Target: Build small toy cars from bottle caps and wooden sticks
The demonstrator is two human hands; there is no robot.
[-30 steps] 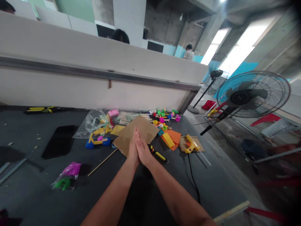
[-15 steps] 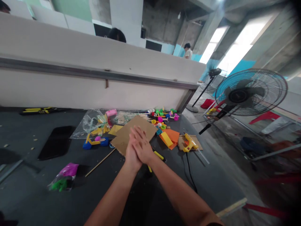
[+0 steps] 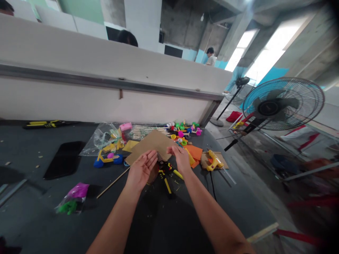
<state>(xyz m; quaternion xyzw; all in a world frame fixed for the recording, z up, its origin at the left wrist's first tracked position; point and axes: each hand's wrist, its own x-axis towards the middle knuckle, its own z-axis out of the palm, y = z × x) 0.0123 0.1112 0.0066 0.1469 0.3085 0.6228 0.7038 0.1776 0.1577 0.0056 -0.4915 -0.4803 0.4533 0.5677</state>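
Note:
My left hand [image 3: 143,166] is open over the near left part of a brown cardboard sheet [image 3: 156,143], its fingers stretched and palm turned inward. Across from it, my right hand [image 3: 180,158] hovers by the sheet's right corner, fingers loosely bent and nothing visible in them. The two hands are apart. Between and below them lie pliers with yellow-and-black handles [image 3: 166,181], jaws toward the cardboard. Left of my left hand, a thin wooden stick [image 3: 112,183] lies slanted on the dark table. Orange sheets [image 3: 195,154] lie just beyond my right hand.
A yellow glue gun [image 3: 214,161] rests on cardboard at right, its cord running forward. Sticks [image 3: 148,132] and colourful small parts [image 3: 182,131] line the back. A phone-like black slab [image 3: 63,159] and a small bag [image 3: 74,199] lie left. A fan [image 3: 270,106] stands right.
My hands, pressed together over the cardboard before, have separated: the left moved left and slightly down, the right moved right. The pliers between them now show more fully.

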